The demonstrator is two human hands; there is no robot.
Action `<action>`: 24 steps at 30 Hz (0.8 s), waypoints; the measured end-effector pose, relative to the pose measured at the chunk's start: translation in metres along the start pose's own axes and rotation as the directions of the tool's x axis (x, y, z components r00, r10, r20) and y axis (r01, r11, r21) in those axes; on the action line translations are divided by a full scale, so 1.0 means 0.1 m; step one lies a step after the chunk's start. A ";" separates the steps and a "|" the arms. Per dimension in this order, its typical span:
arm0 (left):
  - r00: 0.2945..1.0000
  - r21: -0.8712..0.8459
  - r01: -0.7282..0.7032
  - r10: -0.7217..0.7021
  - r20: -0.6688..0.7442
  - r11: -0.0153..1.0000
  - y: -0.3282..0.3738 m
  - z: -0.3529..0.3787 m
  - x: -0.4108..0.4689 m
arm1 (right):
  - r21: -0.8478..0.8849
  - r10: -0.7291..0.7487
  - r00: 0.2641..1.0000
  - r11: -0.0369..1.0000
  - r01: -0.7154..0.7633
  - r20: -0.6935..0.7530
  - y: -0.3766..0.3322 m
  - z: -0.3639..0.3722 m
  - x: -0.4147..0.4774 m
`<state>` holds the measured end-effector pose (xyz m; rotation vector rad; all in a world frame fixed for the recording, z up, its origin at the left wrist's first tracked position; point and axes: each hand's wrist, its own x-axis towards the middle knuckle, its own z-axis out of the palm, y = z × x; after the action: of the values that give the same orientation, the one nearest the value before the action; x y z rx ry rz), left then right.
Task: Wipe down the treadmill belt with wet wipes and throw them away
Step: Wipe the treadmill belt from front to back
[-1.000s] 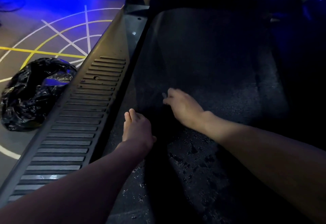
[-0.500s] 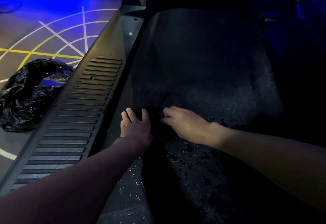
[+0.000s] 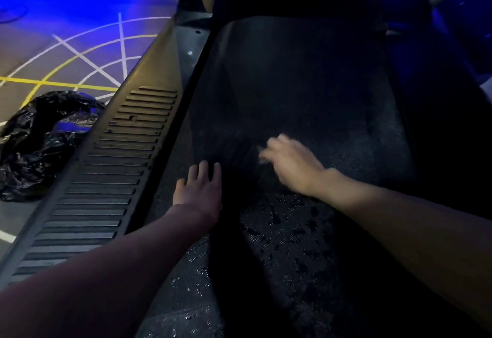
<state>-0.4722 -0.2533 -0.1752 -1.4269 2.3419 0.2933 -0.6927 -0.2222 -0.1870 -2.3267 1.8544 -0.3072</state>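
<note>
Head view, treadmill belt (image 3: 292,84) under hands, left hand (image 3: 201,191) flat, right hand (image 3: 291,167) grip unclear

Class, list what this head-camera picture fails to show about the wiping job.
1. Right hand: motion-blurred in the head view; whether it holds a wipe cannot be told.
2. Belt: its right side is lost in darkness; the near end is cut by the bottom edge.
3. Bag: cut by the left edge; its folds hide the contents.
</note>
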 end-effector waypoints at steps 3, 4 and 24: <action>0.999 -0.007 -0.005 0.006 0.032 1.000 0.05 -0.15 0.04 | 0.034 0.149 0.988 0.988 -0.150 0.040 0.02 -0.06 0.07; 0.997 -0.032 0.013 -0.010 0.083 0.999 0.12 -0.20 0.06 | 0.023 0.084 0.992 0.996 -0.086 0.091 -0.06 -0.09 0.01; 0.982 -0.081 -0.062 0.075 0.174 0.995 0.56 -0.07 0.01 | 0.015 0.086 0.995 0.996 -0.087 0.043 0.32 -0.11 -0.33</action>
<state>-0.5241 -0.2308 -0.1707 -1.2978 2.2590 0.5114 -0.7329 -0.1972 -0.1863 -2.2169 1.9182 -0.2602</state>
